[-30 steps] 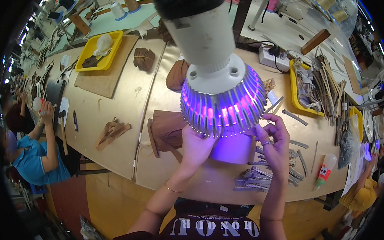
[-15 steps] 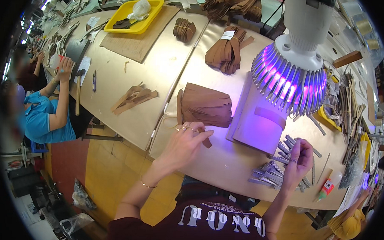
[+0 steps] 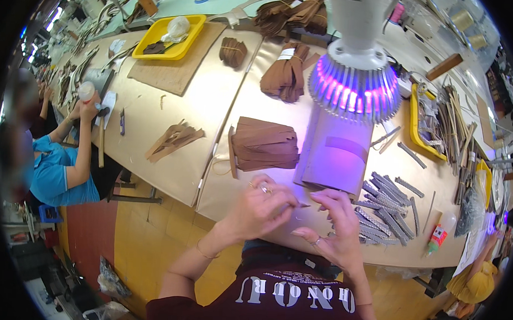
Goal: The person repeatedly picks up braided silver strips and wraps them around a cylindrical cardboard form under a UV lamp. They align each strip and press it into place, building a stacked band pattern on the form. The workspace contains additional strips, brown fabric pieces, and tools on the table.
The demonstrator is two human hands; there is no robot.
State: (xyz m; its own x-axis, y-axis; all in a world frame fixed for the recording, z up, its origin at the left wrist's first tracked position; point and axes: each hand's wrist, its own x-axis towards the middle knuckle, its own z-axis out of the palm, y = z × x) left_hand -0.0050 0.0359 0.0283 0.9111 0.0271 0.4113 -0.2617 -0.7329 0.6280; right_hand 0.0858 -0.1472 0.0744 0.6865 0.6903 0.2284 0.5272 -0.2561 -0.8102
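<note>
Near the table's front edge, my left hand [image 3: 260, 211] is closed in a pinch; the dark tip of a brown strip [image 3: 304, 205] sticks out past its fingertips. The rest of that strip is hidden in the fingers. Facing it, my right hand [image 3: 338, 223] has thumb and fingers spread, with nothing visible between them. Beyond my hands lies a fanned stack of brown strips [image 3: 266, 144]. A thick brown block [image 3: 330, 170] stands under a lamp [image 3: 356, 87] glowing purple, one brown strip [image 3: 347, 147] lying across its top. Grey braided strips [image 3: 383, 208] are heaped right of my right hand.
Bundled brown strips [image 3: 284, 75] lie farther back. Loose strips [image 3: 176, 139] and a yellow tray [image 3: 138, 53] on a board are at left. At right are a glue bottle [image 3: 439, 234] and another yellow tray [image 3: 414, 124]. A co-worker in blue [image 3: 59, 165] sits at far left.
My left hand has moved slightly right and nearer me, away from the brown stack. My right hand has left the grey strips, come left beside it, and spread its fingers. The view has shifted.
</note>
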